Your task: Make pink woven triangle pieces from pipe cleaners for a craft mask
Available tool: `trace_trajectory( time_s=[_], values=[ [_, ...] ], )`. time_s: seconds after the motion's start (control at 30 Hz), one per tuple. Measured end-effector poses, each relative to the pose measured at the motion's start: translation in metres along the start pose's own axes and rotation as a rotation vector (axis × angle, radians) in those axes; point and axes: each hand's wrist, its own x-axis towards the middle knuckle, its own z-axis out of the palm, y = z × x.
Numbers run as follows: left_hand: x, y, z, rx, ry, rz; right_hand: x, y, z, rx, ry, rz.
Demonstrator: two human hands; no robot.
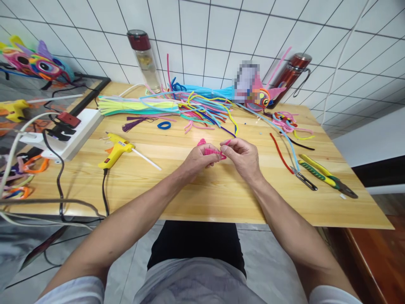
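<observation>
A bright pink piece of wound pipe cleaner [201, 142] is held above the middle of the wooden table. My left hand [205, 157] is closed around it, and its ribbed rows show between thumb and fingers. At its right end my right hand [239, 153] pinches a pink pipe cleaner end [228, 142] between thumb and forefinger. Both hands nearly meet. Beyond them lie loose coloured pipe cleaners [209, 112] and a yellow-green bundle [139, 105]. A small blue coiled ring [163, 125] rests left of the hands.
A yellow glue gun [117, 151] with a white stick lies left, near a white power strip [77, 135] and cords. To the right are thread snips [305, 180] and yellow-green pliers [329, 177]. A glass bottle [144, 61] and a red flask [291, 76] stand by the tiled wall.
</observation>
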Motion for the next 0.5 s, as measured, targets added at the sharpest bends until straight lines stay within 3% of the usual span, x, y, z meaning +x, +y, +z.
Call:
trace_trajectory(
  time_s=[0.33, 0.5],
  values=[
    [0.0010, 0.0004, -0.0001, 0.000, 0.000, 0.008, -0.0045, -0.0039, -0.0005, -0.239, 0.022, -0.219],
    [0.0025, 0.0002, 0.0006, -0.040, 0.056, 0.038, -0.0043, -0.0026, -0.0021, -0.342, -0.019, -0.347]
  ],
)
